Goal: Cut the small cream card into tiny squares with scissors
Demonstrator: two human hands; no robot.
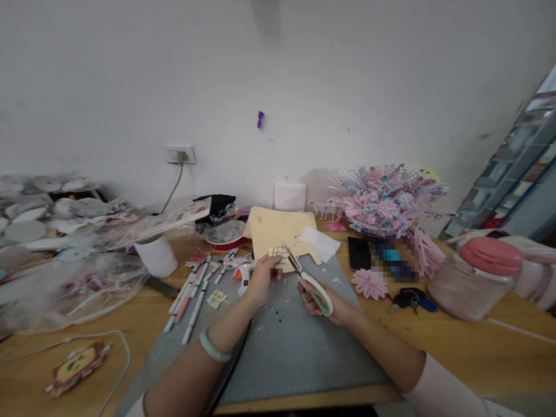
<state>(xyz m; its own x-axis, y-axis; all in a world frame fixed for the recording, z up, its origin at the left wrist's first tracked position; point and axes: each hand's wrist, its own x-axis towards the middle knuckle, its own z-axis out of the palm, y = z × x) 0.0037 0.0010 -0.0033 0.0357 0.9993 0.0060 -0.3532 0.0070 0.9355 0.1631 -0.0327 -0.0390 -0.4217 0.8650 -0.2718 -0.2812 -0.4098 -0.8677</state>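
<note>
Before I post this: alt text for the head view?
The right hand holds scissors beside a small patterned piece in the left hand, above a gray mat. Yellow card lies behind; a pink beaded ornament sits to the right.

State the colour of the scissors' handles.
The scissors' handles look off-white with grey-green inside, shown in the head view.

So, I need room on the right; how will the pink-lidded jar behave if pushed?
The pink-lidded jar looks squat and broad, so it probably slides before tipping. Its smooth, rounded side may be slippery. It seems well filled, so perhaps heavy.
</note>
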